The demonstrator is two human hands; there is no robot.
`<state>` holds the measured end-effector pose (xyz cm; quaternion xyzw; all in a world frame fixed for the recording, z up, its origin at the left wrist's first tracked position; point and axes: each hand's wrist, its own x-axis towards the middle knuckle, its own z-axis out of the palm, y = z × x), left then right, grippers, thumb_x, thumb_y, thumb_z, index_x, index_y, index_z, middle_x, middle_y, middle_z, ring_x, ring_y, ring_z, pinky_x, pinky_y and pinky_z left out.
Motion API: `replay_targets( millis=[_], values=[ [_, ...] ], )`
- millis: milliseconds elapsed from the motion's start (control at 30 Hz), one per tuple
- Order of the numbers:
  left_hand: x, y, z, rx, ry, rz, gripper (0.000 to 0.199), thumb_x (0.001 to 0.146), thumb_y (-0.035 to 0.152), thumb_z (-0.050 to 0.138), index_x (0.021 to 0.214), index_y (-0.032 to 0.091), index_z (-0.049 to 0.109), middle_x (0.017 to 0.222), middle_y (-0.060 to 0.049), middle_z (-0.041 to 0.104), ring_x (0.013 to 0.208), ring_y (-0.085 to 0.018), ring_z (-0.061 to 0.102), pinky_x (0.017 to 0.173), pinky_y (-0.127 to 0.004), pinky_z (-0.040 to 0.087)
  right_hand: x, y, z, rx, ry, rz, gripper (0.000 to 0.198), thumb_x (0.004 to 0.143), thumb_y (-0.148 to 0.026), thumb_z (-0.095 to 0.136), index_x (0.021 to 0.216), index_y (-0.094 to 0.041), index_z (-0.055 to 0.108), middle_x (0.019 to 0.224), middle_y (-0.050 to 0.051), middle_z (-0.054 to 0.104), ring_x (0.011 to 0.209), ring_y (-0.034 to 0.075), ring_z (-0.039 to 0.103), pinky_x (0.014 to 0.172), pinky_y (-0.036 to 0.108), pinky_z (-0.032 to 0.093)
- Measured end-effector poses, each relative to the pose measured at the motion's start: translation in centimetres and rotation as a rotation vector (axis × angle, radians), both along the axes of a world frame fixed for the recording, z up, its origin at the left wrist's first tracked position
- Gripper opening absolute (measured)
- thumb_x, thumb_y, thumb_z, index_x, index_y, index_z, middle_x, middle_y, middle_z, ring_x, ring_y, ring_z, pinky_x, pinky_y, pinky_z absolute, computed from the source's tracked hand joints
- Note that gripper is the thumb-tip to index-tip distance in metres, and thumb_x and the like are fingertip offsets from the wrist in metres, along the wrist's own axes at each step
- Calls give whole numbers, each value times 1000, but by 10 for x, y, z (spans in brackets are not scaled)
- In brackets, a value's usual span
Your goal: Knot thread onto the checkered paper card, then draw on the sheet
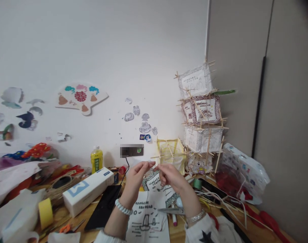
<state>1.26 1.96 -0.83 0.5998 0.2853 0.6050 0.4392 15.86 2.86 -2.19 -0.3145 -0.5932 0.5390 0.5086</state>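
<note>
My left hand (138,177) and my right hand (171,177) are raised over the table, their fingertips pinched close together. Whatever lies between the fingers is too small to make out. Beneath them is a white paper (139,233) with a black ink drawing of boats, birds and written characters. Behind that paper rests a patterned-border panel (154,182), partly hidden by the hands. Scissors (173,211) lie by my right wrist, beside a marker (174,220). A thin reddish thread (164,219) seems to trail over the paper.
A stick-and-paper lantern tower (204,141) leans by the wall at right, beside a yellow stick frame (170,155). At left are a white box (89,190), a black tablet (103,206), yellow tape (45,213) and a drink bottle (96,159). White cables (227,199) cross the right side.
</note>
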Motion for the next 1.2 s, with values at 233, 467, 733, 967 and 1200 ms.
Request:
replay_targets(
  millis=[233,467,733,967,1200],
  values=[
    [6,7,-13,36,-28,-214,23,73,36,61,77,14,68,100,-11,67,107,-25,54,97,-37,34,-10,4,0,-42,184,9,30,68,-44,63,64,-16,52,37,-10,35,35,5,31,41,20,29],
    [3,0,-6,-75,-194,-314,23,74,37,61,72,14,64,122,-14,55,114,-28,49,98,-42,33,-10,6,1,-116,433,47,23,66,-31,65,61,-17,48,37,-10,35,37,5,31,43,19,30],
    [-10,9,-2,-123,-422,-277,19,74,33,61,74,14,59,95,-10,68,99,-23,59,93,-38,39,11,2,16,-91,608,-70,15,66,-26,64,68,-18,52,77,3,64,69,13,58,65,27,45],
    [-33,17,0,-145,-378,-134,20,74,35,59,68,17,51,43,10,38,39,-4,39,54,-20,45,37,-3,20,51,598,-119,17,75,-32,56,65,-21,47,44,-9,32,42,8,33,57,25,43],
    [-43,20,-1,-57,223,309,30,67,44,57,79,16,54,47,8,38,38,-7,34,38,-19,26,54,-18,17,243,-311,-59,29,64,-32,67,90,-21,59,52,-8,38,44,7,30,44,20,24]
  ],
)
